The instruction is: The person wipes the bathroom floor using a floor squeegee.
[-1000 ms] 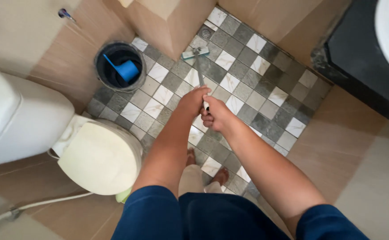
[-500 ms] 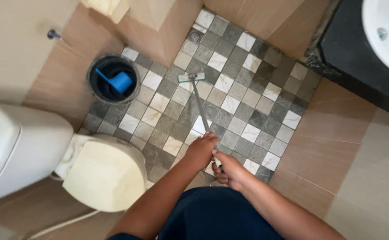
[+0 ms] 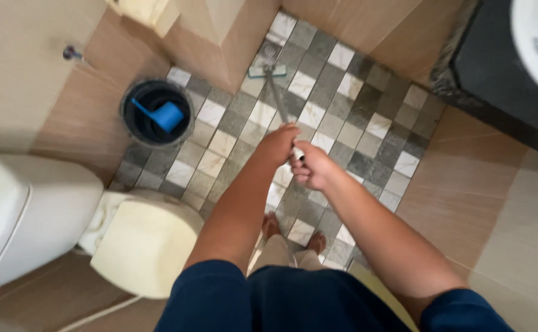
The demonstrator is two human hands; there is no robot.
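The person wears a dark navy short-sleeved top whose sleeves end above the elbow, one sleeve (image 3: 210, 289) on the left arm and the other sleeve (image 3: 462, 310) on the right, leaving both forearms bare. The same dark blue cloth spreads across the chest and belly at the bottom of the view, plain, with no print or buttons showing. Both hands, the left hand (image 3: 279, 142) and the right hand (image 3: 312, 172), are bare, with no glove, watch or ring visible, and below them light beige trousers (image 3: 275, 252) end above bare feet (image 3: 272, 224).
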